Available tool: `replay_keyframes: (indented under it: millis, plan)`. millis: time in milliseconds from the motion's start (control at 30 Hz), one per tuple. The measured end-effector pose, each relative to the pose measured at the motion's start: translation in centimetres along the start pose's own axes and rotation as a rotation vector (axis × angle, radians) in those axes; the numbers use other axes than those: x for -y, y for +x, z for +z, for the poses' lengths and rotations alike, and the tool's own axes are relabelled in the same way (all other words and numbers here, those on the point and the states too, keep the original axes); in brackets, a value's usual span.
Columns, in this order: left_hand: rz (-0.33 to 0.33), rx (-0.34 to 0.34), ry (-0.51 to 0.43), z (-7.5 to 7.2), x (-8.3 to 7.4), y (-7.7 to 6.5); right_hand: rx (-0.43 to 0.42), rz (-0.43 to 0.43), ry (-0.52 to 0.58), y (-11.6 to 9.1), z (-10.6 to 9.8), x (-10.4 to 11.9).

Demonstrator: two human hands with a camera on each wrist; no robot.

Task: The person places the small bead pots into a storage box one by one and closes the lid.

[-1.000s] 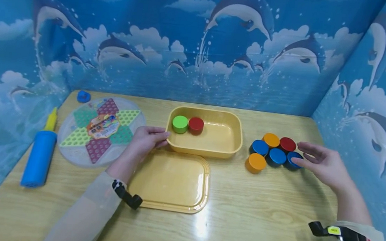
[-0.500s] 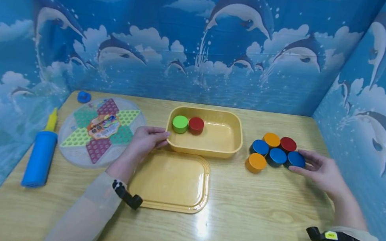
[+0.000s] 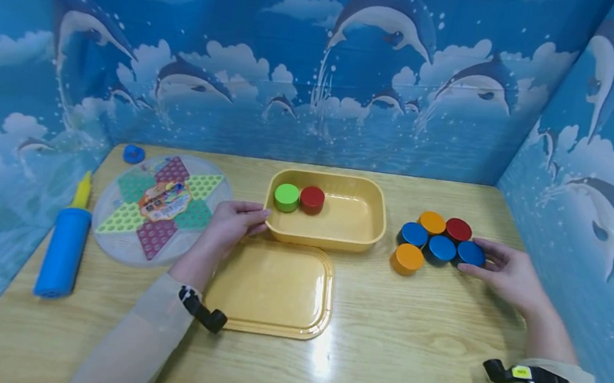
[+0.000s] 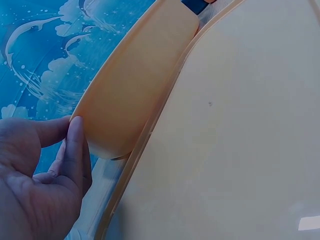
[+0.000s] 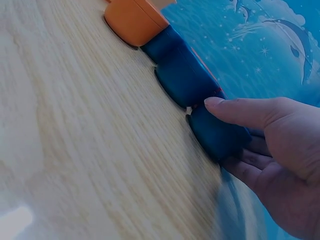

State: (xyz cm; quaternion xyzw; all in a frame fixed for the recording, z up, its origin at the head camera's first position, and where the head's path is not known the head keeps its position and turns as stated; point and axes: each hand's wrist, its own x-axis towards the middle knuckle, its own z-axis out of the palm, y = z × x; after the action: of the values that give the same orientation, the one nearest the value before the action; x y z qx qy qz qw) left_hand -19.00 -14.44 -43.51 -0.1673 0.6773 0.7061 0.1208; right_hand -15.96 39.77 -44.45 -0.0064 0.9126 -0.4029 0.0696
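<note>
The right hand [image 3: 512, 277] pinched the nearest blue disc [image 3: 470, 254], likely light, stiff and best held by its sides, while the left hand [image 3: 230, 224] pinched the yellow box [image 3: 324, 242].

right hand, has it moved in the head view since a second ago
Yes, slightly: against the unmoved tray, the right hand has shifted left and nearer the person, now gripping the rightmost blue block.
</note>
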Motion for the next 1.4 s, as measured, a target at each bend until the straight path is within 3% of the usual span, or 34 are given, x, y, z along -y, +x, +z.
replay_keyframes:
  millis: [367, 633, 933, 1167, 1400]
  plan:
    - [-0.014, 0.002, -0.012, 0.1, 0.0, -0.1, -0.016, 0.007, -0.027, -0.4, -0.1, 0.1]
    - [-0.003, 0.004, -0.012, 0.1, 0.0, 0.0, -0.047, -0.006, -0.054, -0.8, -1.9, 1.1]
    - [-0.008, 0.0, -0.012, 0.0, -0.1, 0.0, -0.061, -0.041, -0.069, -0.7, -3.6, 3.7]
    - [-0.01, -0.004, -0.016, 0.0, -0.2, 0.1, -0.064, -0.114, -0.076, 0.4, -3.6, 6.8]
    - [-0.014, 0.004, -0.022, -0.1, -0.1, 0.1, -0.016, -0.147, -0.084, 1.9, -3.2, 10.3]
